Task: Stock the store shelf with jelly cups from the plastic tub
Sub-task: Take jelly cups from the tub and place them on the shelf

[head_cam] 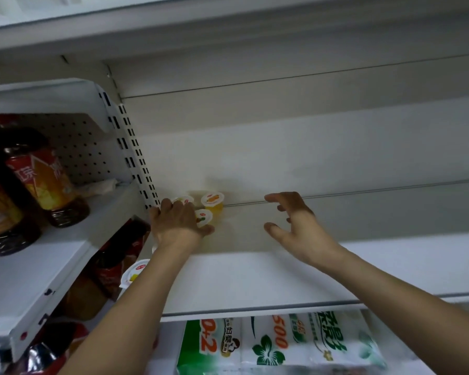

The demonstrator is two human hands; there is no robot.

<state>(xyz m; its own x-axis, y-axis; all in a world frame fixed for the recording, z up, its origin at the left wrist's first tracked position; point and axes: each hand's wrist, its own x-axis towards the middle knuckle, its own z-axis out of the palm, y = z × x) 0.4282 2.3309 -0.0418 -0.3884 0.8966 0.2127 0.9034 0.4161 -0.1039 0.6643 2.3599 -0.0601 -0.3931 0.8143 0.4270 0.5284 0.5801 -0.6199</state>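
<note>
Both bare forearms reach forward and up, the left one from the lower left and the right one from the lower right. The left hand (178, 221) is turned palm down, its fingers spread flat and its thumb stretched toward the right hand. The right hand (295, 226) is well apart from it, open, with curled fingers and thumb below them, holding nothing.

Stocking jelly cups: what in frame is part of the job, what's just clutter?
Job:
- jelly cups at the shelf's back left corner
- white shelf
- left hand on the cups
- right hand, open, empty
- another cup lower down, by the left forearm

Clutter:
- dark sauce bottles, neighbouring bay
- tissue packs on the shelf below
</note>
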